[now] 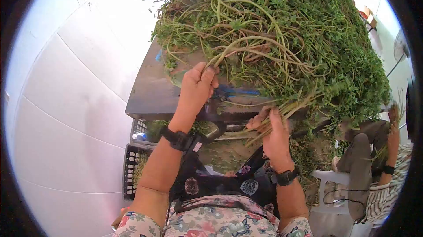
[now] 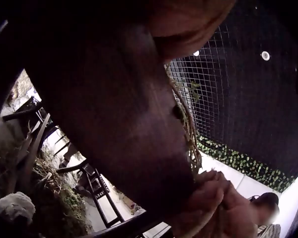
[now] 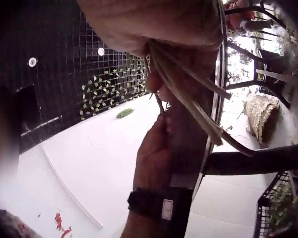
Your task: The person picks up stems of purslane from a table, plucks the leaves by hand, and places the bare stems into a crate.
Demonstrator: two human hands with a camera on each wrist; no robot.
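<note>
Head view: at the left of the frame we see a white wall point(image 1: 75, 118), and at the lower left a black plastic crate point(image 1: 130, 168). Left of centre, a bare corner of the dark worktop point(image 1: 152, 93) shows. Over it we find the left hand point(image 1: 197, 85), thumb and fingers pinching the ends of long green stems point(image 1: 240, 43) that arch rightward across the heap. A dark wristband point(image 1: 176, 139) circles the wrist below it. The heap of leafy green plants point(image 1: 317, 29) fills the upper centre and upper right of the frame, covering much of the worktop. Right of centre, in front of the worktop's near edge, we see the right hand point(image 1: 276, 135) gripping a bundle of cut stems point(image 1: 296, 108); the bundle slants up to the right, its upper end blurred against the heap. In the right wrist view, we see its bare stem ends poking out below the palm at the upper centre. Back in the head view, at the lower right, we see a white plastic chair point(image 1: 328, 177) beside another person in striped clothing point(image 1: 380, 199); a fan point(image 1: 400, 45) stands at the right edge.
</note>
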